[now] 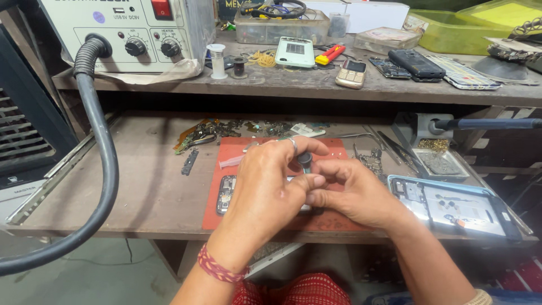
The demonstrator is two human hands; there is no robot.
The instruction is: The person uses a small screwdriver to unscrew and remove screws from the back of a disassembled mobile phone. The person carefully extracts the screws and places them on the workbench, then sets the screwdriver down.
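Both hands meet over a red work mat (237, 149) on a wooden bench. My left hand (268, 186), with a ring on one finger and a red braided band at the wrist, pinches a small dark screwdriver handle (305, 158) upright. My right hand (353, 189) presses in beside it, fingertips touching the left thumb. Beneath the hands lies an opened phone (227, 194), mostly hidden, its dark inner board showing at the left.
A phone back cover (454, 206) lies at the right. Tweezers (395, 148) and a small parts tray (440, 164) are behind it. A thick black hose (104, 164) curves from a hot-air station (121, 31). The upper shelf (293, 85) holds several phones.
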